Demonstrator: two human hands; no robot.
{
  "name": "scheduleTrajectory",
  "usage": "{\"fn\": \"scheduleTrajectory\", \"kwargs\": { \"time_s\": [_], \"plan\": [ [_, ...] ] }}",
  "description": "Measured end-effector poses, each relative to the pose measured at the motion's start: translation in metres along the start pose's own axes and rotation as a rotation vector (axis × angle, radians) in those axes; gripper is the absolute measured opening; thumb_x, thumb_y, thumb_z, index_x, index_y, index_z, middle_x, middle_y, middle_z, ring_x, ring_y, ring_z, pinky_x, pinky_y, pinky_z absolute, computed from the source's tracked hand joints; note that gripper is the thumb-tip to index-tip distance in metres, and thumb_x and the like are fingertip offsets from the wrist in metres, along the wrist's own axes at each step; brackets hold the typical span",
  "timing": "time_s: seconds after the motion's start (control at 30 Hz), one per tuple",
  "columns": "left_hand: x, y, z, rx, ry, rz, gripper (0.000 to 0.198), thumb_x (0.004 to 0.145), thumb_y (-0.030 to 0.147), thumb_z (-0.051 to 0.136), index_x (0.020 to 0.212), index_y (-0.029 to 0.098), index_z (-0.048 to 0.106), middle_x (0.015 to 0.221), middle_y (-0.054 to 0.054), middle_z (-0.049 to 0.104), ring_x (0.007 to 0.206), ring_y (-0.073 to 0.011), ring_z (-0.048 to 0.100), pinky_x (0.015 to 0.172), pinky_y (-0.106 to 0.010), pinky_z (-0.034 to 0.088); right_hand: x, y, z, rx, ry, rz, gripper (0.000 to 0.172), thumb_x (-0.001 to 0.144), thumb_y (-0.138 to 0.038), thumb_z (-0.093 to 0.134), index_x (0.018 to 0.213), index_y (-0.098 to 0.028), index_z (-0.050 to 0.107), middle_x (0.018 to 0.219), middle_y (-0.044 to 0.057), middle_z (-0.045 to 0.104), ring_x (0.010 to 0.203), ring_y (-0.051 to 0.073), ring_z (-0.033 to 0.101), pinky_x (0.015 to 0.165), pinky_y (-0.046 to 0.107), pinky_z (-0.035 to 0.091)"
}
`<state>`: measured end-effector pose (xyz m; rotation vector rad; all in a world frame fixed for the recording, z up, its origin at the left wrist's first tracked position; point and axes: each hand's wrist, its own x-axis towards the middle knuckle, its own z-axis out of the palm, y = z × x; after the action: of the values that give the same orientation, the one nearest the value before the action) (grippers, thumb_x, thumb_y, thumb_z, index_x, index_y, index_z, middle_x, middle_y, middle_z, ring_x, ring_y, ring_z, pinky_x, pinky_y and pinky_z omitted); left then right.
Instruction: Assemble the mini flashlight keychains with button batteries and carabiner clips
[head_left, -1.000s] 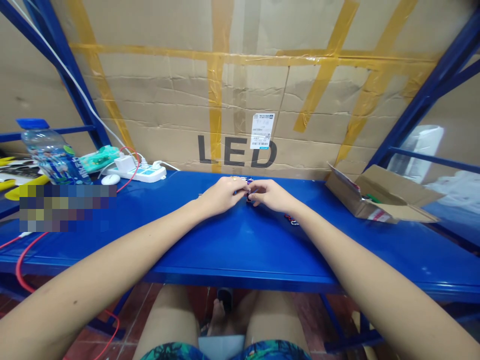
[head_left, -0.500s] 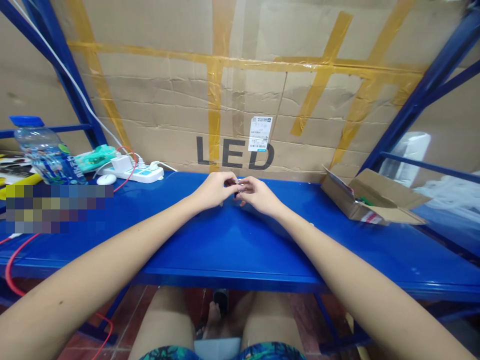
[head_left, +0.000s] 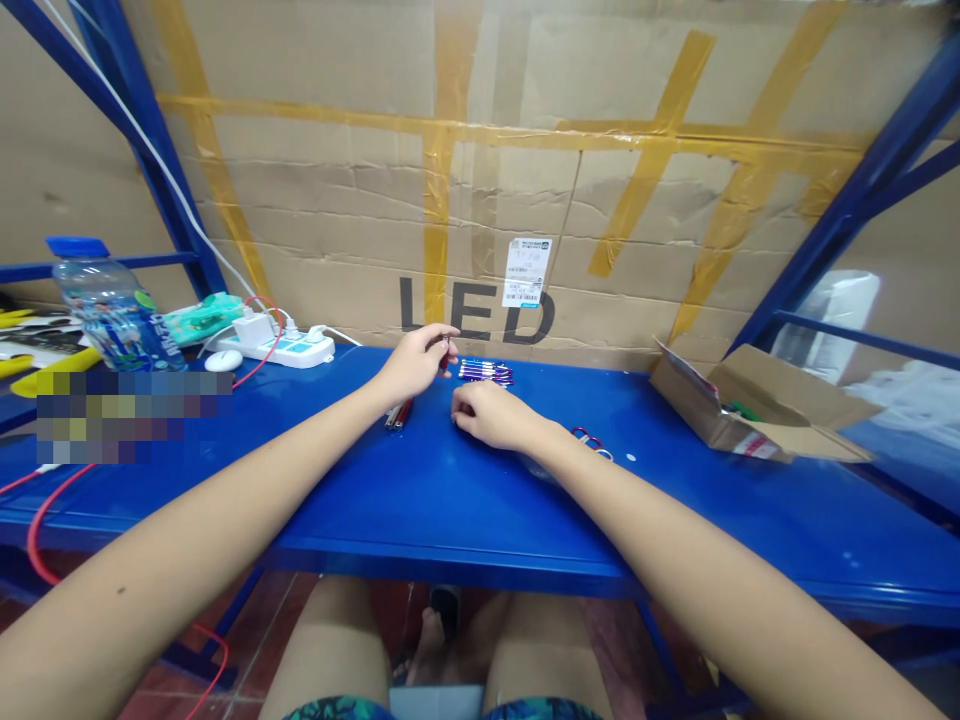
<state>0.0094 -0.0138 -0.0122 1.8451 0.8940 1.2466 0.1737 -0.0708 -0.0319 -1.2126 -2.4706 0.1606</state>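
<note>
My left hand point(head_left: 414, 364) is raised just above the blue tabletop, its thumb and fingers closed on a small dark red piece point(head_left: 445, 356). What kind of thing it is does not show. Beneath that wrist lie several slim red and silver pieces point(head_left: 398, 415). My right hand point(head_left: 489, 412) rests low over the table with its fingers curled inward; whatever they pinch is hidden. Just beyond it, several shiny purple and silver slim pieces point(head_left: 486, 371) lie side by side in a row. Red and white looped pieces point(head_left: 592, 443) show partly behind my right forearm.
An open cardboard box point(head_left: 739, 405) sits at the right. To the left are a blue-capped bottle point(head_left: 116, 310), a white power strip point(head_left: 296, 350), a white mouse point(head_left: 223, 361) and a red cable point(head_left: 41, 540). A large taped carton point(head_left: 360, 200) closes off the back.
My hands, together before, have moved apart. The left keeps a dark red piece while the right came down and nearer. The purple row and the pieces under my left wrist now show.
</note>
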Motion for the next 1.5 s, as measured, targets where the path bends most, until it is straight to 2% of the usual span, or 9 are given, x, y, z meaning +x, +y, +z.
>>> {"fn": "scheduleTrajectory", "kwargs": {
  "time_s": [0.07,0.17,0.27,0.33,0.53,0.73,0.83,1.13,1.5],
  "plan": [
    [-0.004,0.002,0.003,-0.080,-0.033,-0.030,0.029,0.094,0.011,0.044,0.117,0.014,0.061,0.090,-0.005,0.062,0.079,-0.0139,0.062,0.065,-0.030,0.059,-0.007,0.007,-0.008,0.106,0.037,0.040,0.010,0.080,-0.010,0.058,0.074,-0.016,0.065,0.072,0.004,0.068,0.064,0.014,0.056,0.061,0.026,0.037],
    [-0.009,0.002,0.007,-0.081,-0.109,-0.020,0.028,0.092,0.013,0.051,0.118,0.013,0.062,0.090,-0.005,0.064,0.074,-0.0126,0.062,0.064,-0.029,0.059,-0.018,0.024,-0.024,0.313,0.268,0.139,0.007,0.081,-0.015,0.057,0.077,-0.017,0.062,0.072,0.003,0.066,0.067,0.015,0.058,0.065,0.027,0.042],
    [-0.013,0.003,0.012,0.036,-0.202,-0.023,0.018,0.091,0.016,0.055,0.105,0.012,0.066,0.086,-0.005,0.067,0.061,-0.0095,0.061,0.064,-0.028,0.055,-0.023,0.037,-0.038,0.475,0.463,0.217,0.009,0.085,-0.025,0.056,0.079,-0.018,0.058,0.066,0.000,0.061,0.062,0.015,0.057,0.063,0.029,0.043],
    [-0.016,0.005,0.016,0.093,-0.255,-0.009,0.013,0.090,0.018,0.057,0.094,0.012,0.067,0.084,-0.004,0.068,0.058,-0.0087,0.059,0.063,-0.026,0.053,-0.023,0.039,-0.040,0.539,0.505,0.195,0.010,0.086,-0.027,0.055,0.079,-0.020,0.055,0.063,-0.001,0.058,0.060,0.014,0.055,0.061,0.029,0.044],
    [-0.025,0.013,0.024,0.149,-0.320,0.062,0.015,0.089,0.025,0.057,0.086,0.014,0.066,0.081,-0.003,0.068,0.064,-0.0106,0.058,0.058,-0.023,0.047,-0.022,0.031,-0.027,0.520,0.450,0.067,0.009,0.088,-0.028,0.055,0.082,-0.020,0.055,0.072,-0.001,0.059,0.063,0.014,0.057,0.063,0.030,0.046],
    [-0.027,0.009,0.023,0.154,-0.350,0.088,0.016,0.090,0.029,0.058,0.085,0.015,0.064,0.080,-0.003,0.068,0.059,-0.0099,0.057,0.060,-0.025,0.047,-0.024,0.031,-0.023,0.611,0.345,0.114,0.012,0.088,-0.032,0.055,0.086,-0.021,0.056,0.069,0.000,0.061,0.059,0.015,0.056,0.055,0.029,0.046],
    [-0.026,0.008,0.023,0.139,-0.342,0.106,0.015,0.089,0.030,0.059,0.086,0.015,0.063,0.081,-0.003,0.069,0.070,-0.0130,0.061,0.066,-0.026,0.048,-0.024,0.031,-0.025,0.641,0.322,0.123,0.013,0.087,-0.033,0.057,0.085,-0.020,0.057,0.069,0.001,0.062,0.060,0.016,0.058,0.054,0.029,0.047],
    [-0.029,0.023,0.024,0.401,-0.381,0.147,0.038,0.100,0.030,0.034,0.071,0.018,0.054,0.072,-0.001,0.060,0.069,-0.0148,0.055,0.071,-0.029,0.041,-0.028,0.038,-0.030,0.322,0.253,0.069,0.017,0.091,-0.026,0.051,0.083,-0.018,0.063,0.070,0.001,0.065,0.066,0.015,0.059,0.067,0.029,0.045],
    [-0.029,0.016,0.026,0.369,-0.381,0.137,0.013,0.088,0.025,0.054,0.082,0.017,0.061,0.072,-0.001,0.065,0.068,-0.0150,0.057,0.064,-0.028,0.042,-0.031,0.036,-0.029,0.228,0.191,-0.012,0.019,0.088,-0.016,0.048,0.071,-0.018,0.057,0.065,0.000,0.062,0.063,0.014,0.056,0.066,0.026,0.039]
  ]
}}
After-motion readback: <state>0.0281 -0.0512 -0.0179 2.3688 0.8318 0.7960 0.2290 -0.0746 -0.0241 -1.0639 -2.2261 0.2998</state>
